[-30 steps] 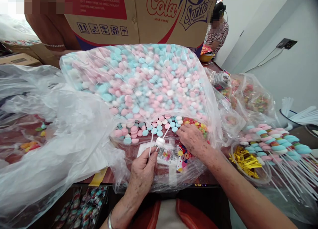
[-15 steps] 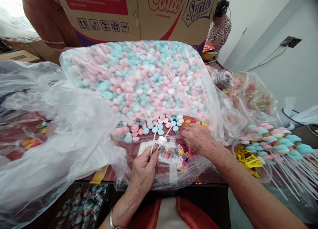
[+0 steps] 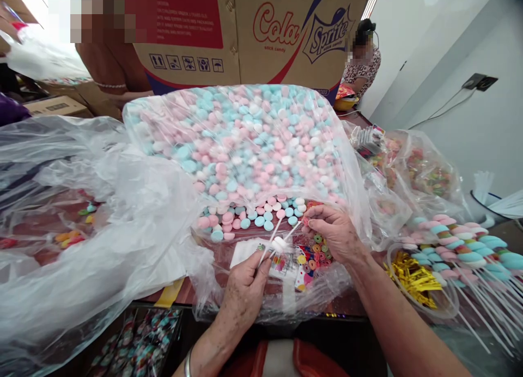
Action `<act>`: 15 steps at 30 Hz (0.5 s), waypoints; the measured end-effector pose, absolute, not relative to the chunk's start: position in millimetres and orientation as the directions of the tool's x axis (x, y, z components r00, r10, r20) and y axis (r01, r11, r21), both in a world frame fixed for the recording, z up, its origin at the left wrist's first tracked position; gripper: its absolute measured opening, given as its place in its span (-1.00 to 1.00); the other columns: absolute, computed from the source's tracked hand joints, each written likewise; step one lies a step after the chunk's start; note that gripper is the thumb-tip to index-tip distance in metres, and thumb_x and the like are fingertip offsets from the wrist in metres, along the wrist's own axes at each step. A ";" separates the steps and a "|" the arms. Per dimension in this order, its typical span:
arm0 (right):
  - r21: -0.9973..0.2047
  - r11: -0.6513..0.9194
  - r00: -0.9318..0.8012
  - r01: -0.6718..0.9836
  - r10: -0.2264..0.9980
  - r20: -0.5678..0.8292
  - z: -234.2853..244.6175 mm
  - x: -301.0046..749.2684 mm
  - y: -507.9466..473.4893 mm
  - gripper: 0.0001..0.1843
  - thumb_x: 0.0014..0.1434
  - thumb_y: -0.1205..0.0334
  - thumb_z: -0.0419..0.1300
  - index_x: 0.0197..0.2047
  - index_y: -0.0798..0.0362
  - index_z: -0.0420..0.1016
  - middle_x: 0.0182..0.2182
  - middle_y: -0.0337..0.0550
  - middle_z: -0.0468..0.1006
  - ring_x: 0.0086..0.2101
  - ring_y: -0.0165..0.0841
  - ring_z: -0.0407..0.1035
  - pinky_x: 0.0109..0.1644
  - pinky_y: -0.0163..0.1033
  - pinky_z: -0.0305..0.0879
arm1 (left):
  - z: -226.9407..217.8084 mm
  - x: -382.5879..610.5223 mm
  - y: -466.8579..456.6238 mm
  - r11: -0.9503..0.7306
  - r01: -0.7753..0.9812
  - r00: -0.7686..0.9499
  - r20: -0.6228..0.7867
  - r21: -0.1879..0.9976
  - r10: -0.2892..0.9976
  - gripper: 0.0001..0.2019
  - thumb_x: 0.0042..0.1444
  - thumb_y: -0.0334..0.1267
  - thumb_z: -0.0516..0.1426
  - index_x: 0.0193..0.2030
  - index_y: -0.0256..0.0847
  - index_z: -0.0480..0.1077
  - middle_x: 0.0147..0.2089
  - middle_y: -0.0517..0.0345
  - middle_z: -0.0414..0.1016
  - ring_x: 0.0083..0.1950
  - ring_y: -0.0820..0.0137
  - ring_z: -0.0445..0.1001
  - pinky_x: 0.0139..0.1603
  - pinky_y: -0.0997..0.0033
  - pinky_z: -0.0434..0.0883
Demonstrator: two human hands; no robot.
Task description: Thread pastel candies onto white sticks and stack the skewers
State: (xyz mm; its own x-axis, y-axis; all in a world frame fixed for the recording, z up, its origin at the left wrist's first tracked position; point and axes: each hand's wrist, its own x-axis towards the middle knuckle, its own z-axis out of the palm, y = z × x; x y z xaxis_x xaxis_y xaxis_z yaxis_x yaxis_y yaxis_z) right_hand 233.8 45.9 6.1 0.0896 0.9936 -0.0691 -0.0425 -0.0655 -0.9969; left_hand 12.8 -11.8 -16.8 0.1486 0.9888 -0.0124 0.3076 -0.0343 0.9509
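My left hand (image 3: 244, 292) is closed around thin white sticks (image 3: 276, 231), pinched between thumb and fingers. A white marshmallow (image 3: 279, 244) is threaded on one stick, whose tip points up to the right. At that tip, my right hand (image 3: 335, 234) pinches a small reddish gummy ring (image 3: 306, 223). Beneath the right hand lie loose, colourful gummy rings (image 3: 321, 249), partly covered by it. Just beyond both hands, pink, blue and white marshmallows (image 3: 267, 216) spill from the mouth of a big clear bag (image 3: 245, 132) full of them.
Finished marshmallow skewers (image 3: 457, 241) are piled at right, beside a plastic tub (image 3: 449, 306) with gold ties (image 3: 412, 279). Crumpled plastic (image 3: 143, 213) covers the left. Behind the bag stands a large cardboard box (image 3: 253, 39). Two other people sit farther back.
My right hand has lifted from the pile of gummy rings with one ring, bringing it to the stick tip. The left hand and sticks appear slightly farther right as the view shifts.
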 end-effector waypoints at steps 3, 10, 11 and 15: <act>-0.968 -0.101 0.070 -0.229 0.990 -0.120 6.2 229.2 44.8 -0.72 -0.15 0.11 0.46 -0.39 0.05 0.54 -0.48 -0.25 0.56 -0.49 -0.39 0.45 -0.44 -0.30 0.36 | -16.0 13.4 -12.0 -0.046 0.339 0.160 -0.010 0.940 0.987 -0.72 0.26 -0.16 0.06 -0.30 -0.21 0.55 -0.48 0.26 0.39 -0.42 0.41 0.30 -0.35 0.51 0.27; -0.984 -0.073 -0.005 -0.164 0.997 -0.073 1.7 228.5 42.5 -0.78 -0.05 0.13 0.44 -0.32 0.03 0.65 -0.44 -0.23 0.61 -0.45 -0.41 0.47 -0.33 -0.27 0.43 | -12.5 15.2 -10.4 -0.044 0.326 0.164 -0.011 0.944 0.986 -0.71 0.24 -0.16 0.07 -0.24 -0.22 0.60 -0.42 0.20 0.53 -0.38 0.37 0.39 -0.31 0.49 0.32; -0.991 -0.061 -0.023 -0.116 0.998 -0.059 2.0 227.8 41.2 -0.79 -0.04 0.13 0.43 -0.31 0.03 0.67 -0.41 -0.22 0.63 -0.41 -0.40 0.48 -0.29 -0.26 0.43 | -12.1 15.3 -10.2 -0.046 0.316 0.167 -0.008 0.948 0.986 -0.71 0.24 -0.16 0.07 -0.22 -0.21 0.60 -0.40 0.19 0.56 -0.37 0.36 0.41 -0.29 0.49 0.33; -0.995 0.045 -0.201 0.089 0.979 0.027 4.5 218.0 32.9 -0.83 0.04 0.16 0.38 -0.27 0.01 0.70 -0.33 -0.17 0.65 -0.28 -0.34 0.50 -0.15 -0.24 0.42 | -11.1 14.8 -9.6 -0.056 0.306 0.164 0.006 0.950 0.986 -0.72 0.23 -0.16 0.09 -0.18 -0.19 0.62 -0.40 0.20 0.56 -0.38 0.36 0.41 -0.31 0.48 0.33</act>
State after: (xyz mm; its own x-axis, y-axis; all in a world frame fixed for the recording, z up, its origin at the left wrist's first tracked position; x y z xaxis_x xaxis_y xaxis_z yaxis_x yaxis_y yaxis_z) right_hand 218.0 32.9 4.5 -0.2007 0.9793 0.0268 0.0889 0.0455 -0.9950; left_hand 14.8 -9.6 -11.1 0.1644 0.9864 0.0055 0.3060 -0.0563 0.9504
